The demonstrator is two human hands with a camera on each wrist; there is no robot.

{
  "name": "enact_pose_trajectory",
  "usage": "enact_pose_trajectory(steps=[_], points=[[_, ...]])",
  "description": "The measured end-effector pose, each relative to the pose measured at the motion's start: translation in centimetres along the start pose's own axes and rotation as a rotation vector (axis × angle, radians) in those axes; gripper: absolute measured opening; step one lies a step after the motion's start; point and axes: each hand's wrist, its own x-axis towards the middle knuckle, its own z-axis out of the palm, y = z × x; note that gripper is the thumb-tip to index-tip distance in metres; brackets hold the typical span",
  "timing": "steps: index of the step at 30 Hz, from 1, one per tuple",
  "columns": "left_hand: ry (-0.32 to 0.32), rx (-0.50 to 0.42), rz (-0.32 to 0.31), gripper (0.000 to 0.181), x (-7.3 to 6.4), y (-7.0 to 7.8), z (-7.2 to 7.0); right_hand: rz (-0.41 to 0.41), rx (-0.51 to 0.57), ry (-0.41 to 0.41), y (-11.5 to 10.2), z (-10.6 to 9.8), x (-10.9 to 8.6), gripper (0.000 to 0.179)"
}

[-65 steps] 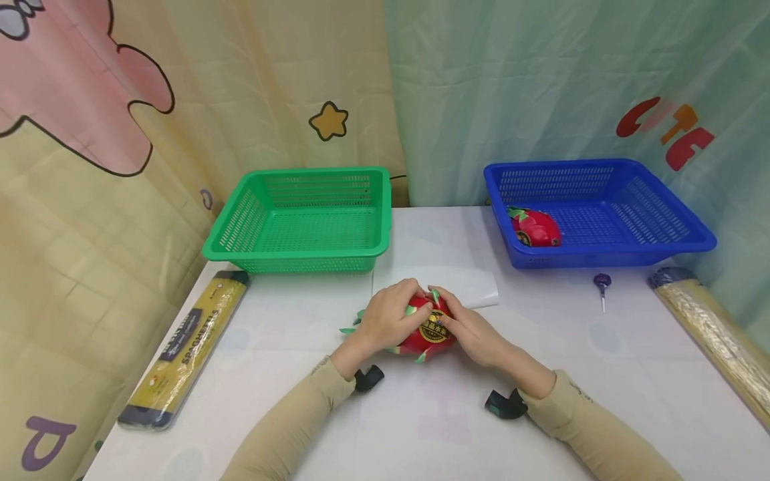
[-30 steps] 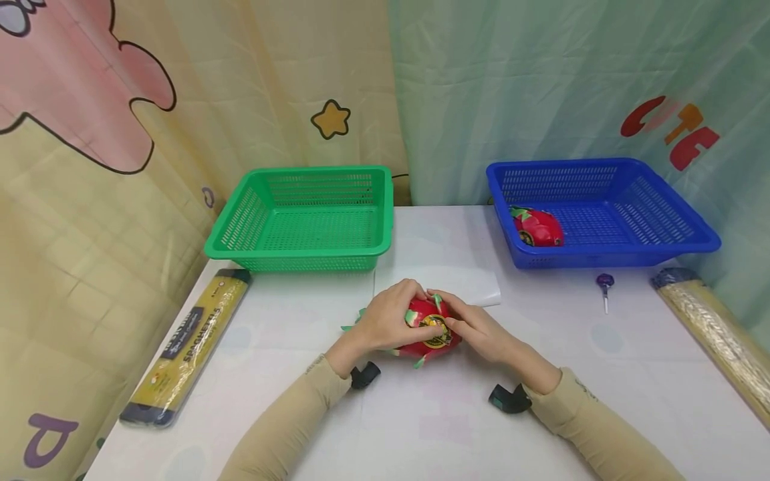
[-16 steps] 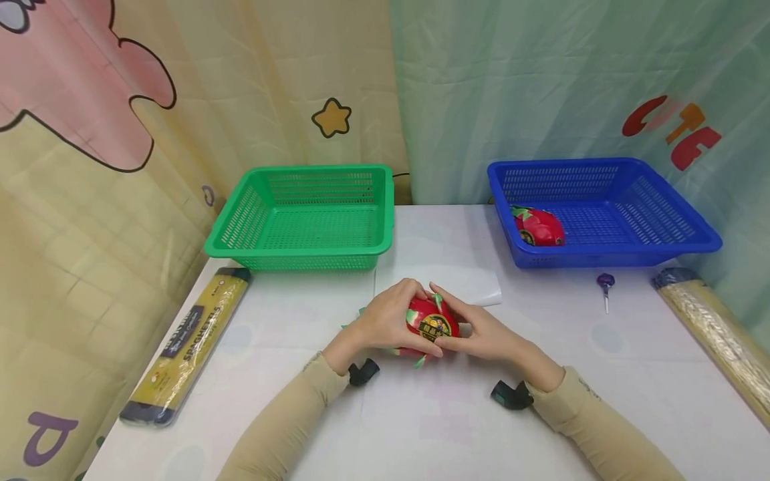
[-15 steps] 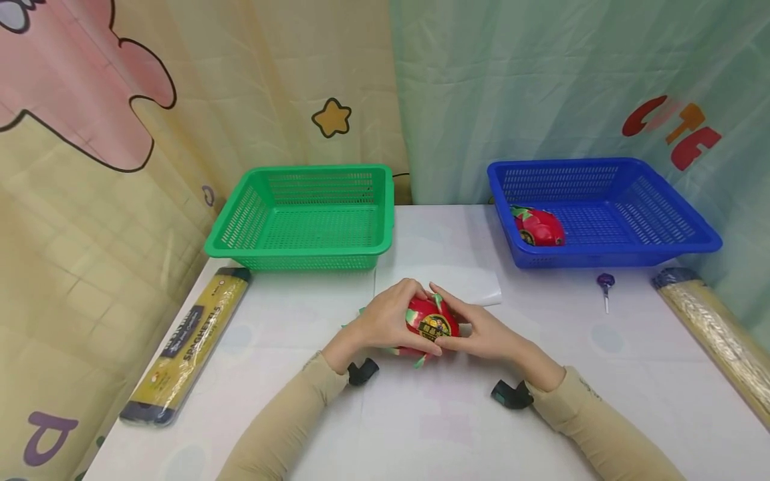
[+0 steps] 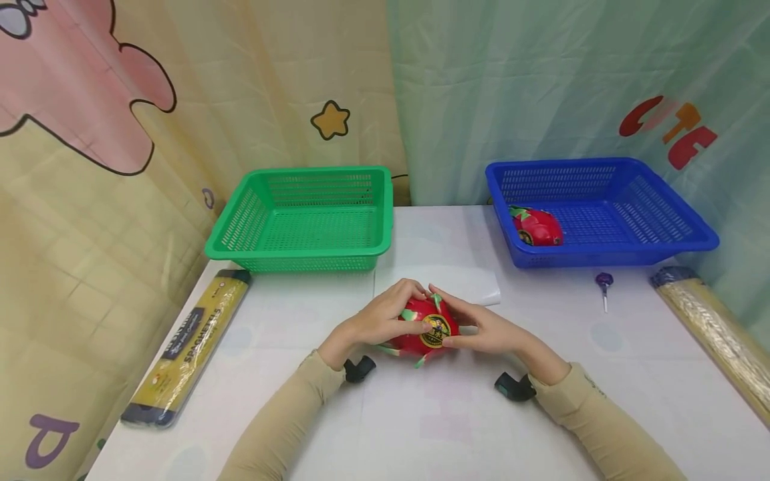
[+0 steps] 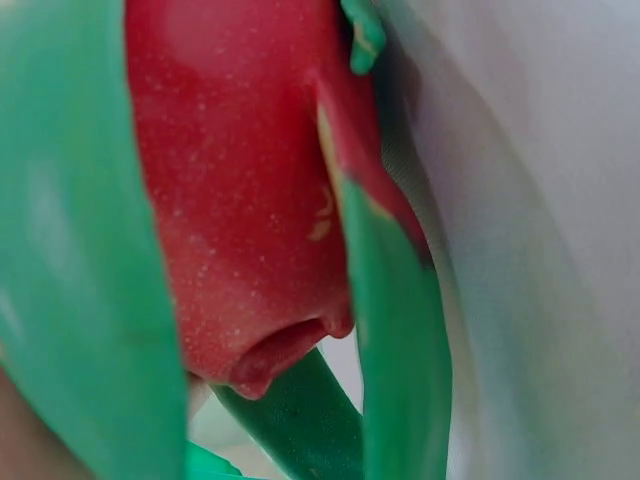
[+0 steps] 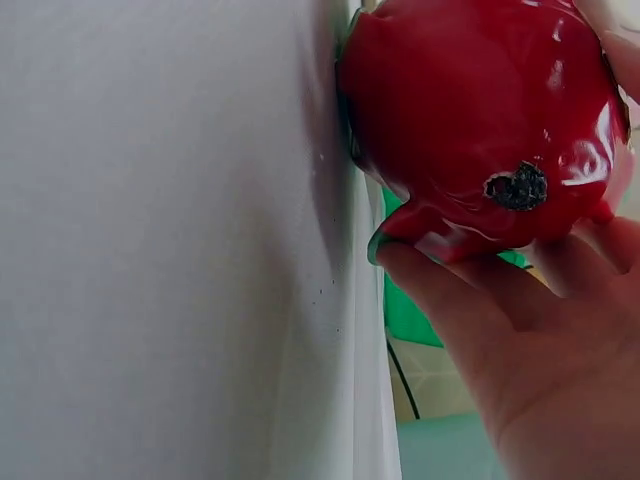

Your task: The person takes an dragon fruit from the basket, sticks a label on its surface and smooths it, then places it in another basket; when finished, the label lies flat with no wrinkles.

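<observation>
A red dragon fruit (image 5: 415, 345) with green-tipped scales lies on the white table between both hands. A round black-and-gold sticker (image 5: 434, 331) faces up on its near side. My left hand (image 5: 380, 319) grips it from the left, fingers over the top and thumb at the sticker's left edge. From the right, my right hand (image 5: 490, 330) holds it, with the thumb at the sticker's lower right. The left wrist view shows one end of the dragon fruit (image 6: 250, 200) and long green scales. Up close in the right wrist view, fingers (image 7: 455, 300) press its underside and a dark spot shows.
A green basket (image 5: 301, 254) stands at the back left. The blue basket (image 5: 607, 252) at the back right holds another dragon fruit (image 5: 541, 228). A spaghetti packet (image 5: 186, 351) lies left, another long packet (image 5: 712, 327) right, near a purple lollipop (image 5: 604, 280). White film (image 5: 475, 284) lies behind my hands.
Half a second ago my thumbs met below the sticker; now they are apart, the left one having moved up onto the sticker's edge. The dragon fruit stays in place between my hands.
</observation>
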Motion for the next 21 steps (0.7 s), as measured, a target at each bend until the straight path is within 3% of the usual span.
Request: enact_pose_trajectory(steps=[8, 17, 21], points=[[0.004, 0.032, 0.022, 0.031, -0.05, -0.17, 0.06, -0.054, 0.092, -0.045, 0.38, -0.38, -0.09, 0.075], [0.020, 0.120, 0.001, 0.061, -0.11, -0.17, 0.26, 0.037, 0.030, 0.023, -0.14, 0.20, -0.02, 0.068], [0.014, 0.111, 0.004, 0.065, -0.06, -0.19, 0.27, 0.025, 0.036, 0.028, -0.29, 0.36, 0.10, 0.073]])
